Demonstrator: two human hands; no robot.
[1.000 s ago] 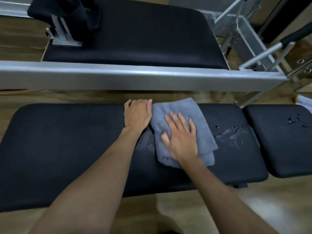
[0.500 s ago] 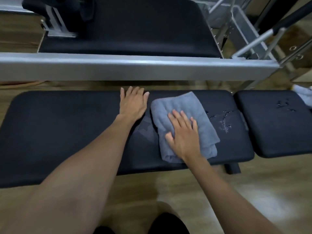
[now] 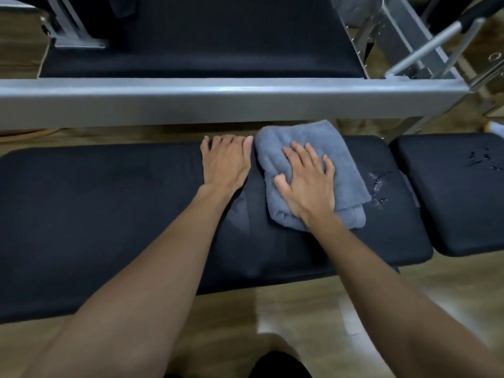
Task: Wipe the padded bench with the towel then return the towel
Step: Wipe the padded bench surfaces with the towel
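**Currently: towel flat on bench, pressed under right hand**

Grey folded towel (image 3: pixel 346 170) lies on the long black padded bench (image 3: pixel 109 214), toward its right end. Far edge of the towel reaches past the bench's far side. Right hand (image 3: pixel 308 181) sits palm-down on top of it, fingers spread and fairly straight, pressing, not clutching the cloth.

Left hand (image 3: pixel 226 165) rests flat on the bare pad just left of the towel, fingers extended toward the far edge, holding nothing. Thumb lies close beside the towel's edge; contact not clear.

Water droplets (image 3: pixel 379 189) speckle the pad just right of the towel. More drops sit on the separate smaller pad (image 3: pixel 450 192) at the right.

Beyond the bench, a grey metal rail (image 3: pixel 191 99) runs across, with another dark pad (image 3: pixel 218 36) behind it. Wood floor (image 3: pixel 300 309) below.
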